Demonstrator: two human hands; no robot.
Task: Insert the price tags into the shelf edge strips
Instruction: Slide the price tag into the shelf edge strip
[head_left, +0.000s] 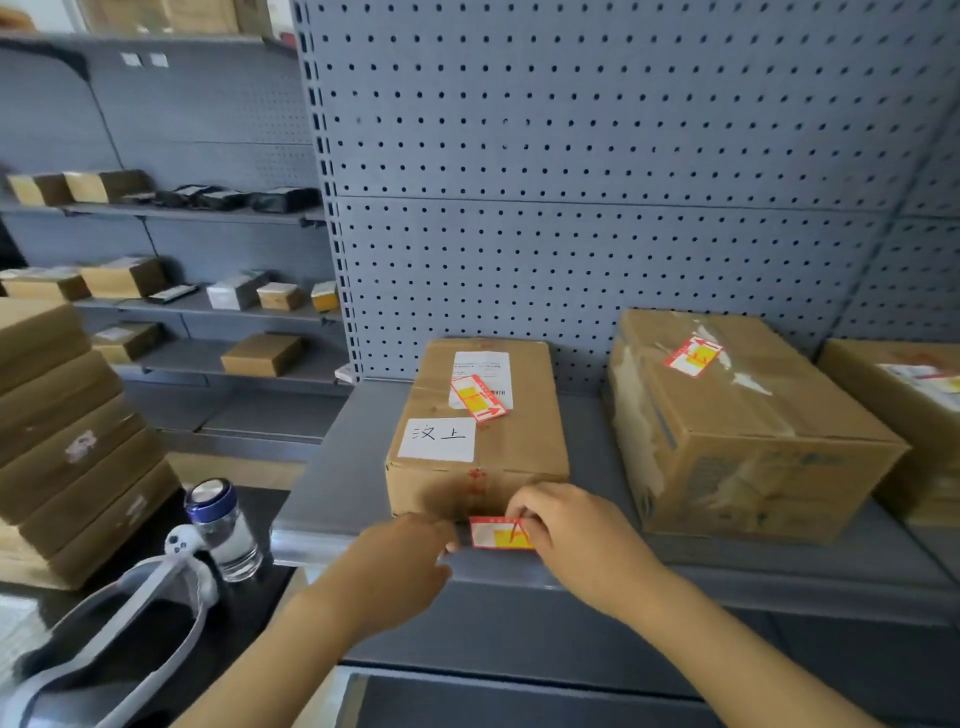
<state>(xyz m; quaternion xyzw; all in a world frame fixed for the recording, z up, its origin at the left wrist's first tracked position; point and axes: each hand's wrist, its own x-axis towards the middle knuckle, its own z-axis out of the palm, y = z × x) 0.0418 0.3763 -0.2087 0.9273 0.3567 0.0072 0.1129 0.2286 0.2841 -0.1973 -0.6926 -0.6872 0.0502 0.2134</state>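
1. While both hands work at the front of the shelf (675, 558), the right hand (576, 535) pinches a red and yellow price tag (498, 533) against the edge strip (597, 574).
2. Fingers of the left hand (410, 551) are drawn together at the tag's left end, seemingly pressing it in.
3. That tag looks only partly seated.
4. Spare tags (477, 397) lie on the boxes (478, 431) behind, so more remain.

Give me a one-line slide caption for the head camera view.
Both hands, left hand and right hand, press a red-and-yellow price tag at the shelf edge strip.
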